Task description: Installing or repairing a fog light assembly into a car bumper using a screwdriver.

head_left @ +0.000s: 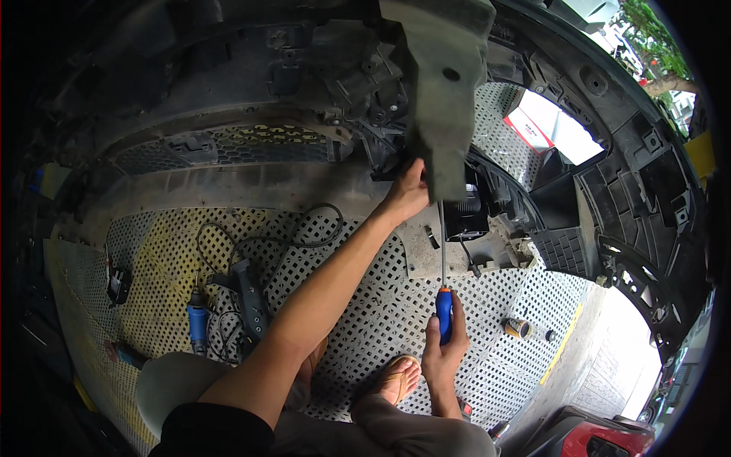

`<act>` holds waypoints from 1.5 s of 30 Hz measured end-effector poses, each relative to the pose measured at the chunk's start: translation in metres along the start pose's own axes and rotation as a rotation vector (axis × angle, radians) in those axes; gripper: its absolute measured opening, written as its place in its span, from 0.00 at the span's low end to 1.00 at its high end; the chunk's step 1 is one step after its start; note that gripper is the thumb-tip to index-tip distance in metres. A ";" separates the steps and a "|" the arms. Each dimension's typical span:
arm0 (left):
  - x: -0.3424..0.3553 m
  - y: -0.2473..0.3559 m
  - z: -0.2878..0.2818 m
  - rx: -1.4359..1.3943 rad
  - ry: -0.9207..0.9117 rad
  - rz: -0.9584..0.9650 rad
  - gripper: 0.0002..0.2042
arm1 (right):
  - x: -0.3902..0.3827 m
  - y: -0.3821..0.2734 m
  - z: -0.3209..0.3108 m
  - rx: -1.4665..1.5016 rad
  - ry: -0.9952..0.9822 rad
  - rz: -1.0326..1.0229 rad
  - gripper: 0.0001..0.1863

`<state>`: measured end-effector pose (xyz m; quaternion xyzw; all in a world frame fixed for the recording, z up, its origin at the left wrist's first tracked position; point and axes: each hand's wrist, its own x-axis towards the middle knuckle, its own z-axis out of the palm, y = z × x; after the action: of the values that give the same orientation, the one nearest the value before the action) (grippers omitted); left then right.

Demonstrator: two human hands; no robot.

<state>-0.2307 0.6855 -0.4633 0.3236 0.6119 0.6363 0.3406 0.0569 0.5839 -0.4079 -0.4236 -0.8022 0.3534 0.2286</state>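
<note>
My right hand (443, 352) is closed round the blue handle of a long screwdriver (443, 255) with an orange collar. Its steel shaft points away from me, and its tip is hidden behind a dull grey-green metal bracket (445, 99). My left hand (411, 194) reaches to the left edge of that bracket, its fingers curled and partly hidden; what they grip cannot be made out. Just right of the shaft sits a black finned box-like part (467, 209), with a short cable and plug (474, 266) hanging below. All this lies inside a large black car bumper (228, 145).
On the perforated floor (343, 305) lie a blue power tool (198, 324), a dark corded tool (251, 301) and its looped cable. A small can (518, 328) stands right of my hand. A white-and-red box (548, 129) shows through the bumper opening. A red object (601, 438) is at lower right.
</note>
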 end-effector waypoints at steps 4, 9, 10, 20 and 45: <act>-0.008 -0.009 0.007 -0.094 0.044 0.052 0.20 | -0.002 0.014 -0.002 1.266 -0.090 0.534 0.31; -0.005 -0.023 0.013 0.128 0.165 0.196 0.18 | -0.002 0.021 -0.004 2.043 -0.154 0.784 0.27; -0.004 -0.025 0.013 0.076 0.177 0.170 0.17 | -0.001 0.019 -0.005 1.966 -0.174 0.761 0.26; -0.001 -0.022 0.010 -0.147 0.116 0.060 0.16 | 0.022 -0.021 -0.016 -0.436 -0.004 0.015 0.29; -0.001 -0.015 0.024 -0.238 0.243 0.019 0.15 | 0.020 0.010 -0.017 0.908 -0.113 0.419 0.23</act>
<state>-0.2098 0.6984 -0.4774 0.2074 0.5660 0.7418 0.2938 0.0622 0.6109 -0.4032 -0.4134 -0.4763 0.7274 0.2704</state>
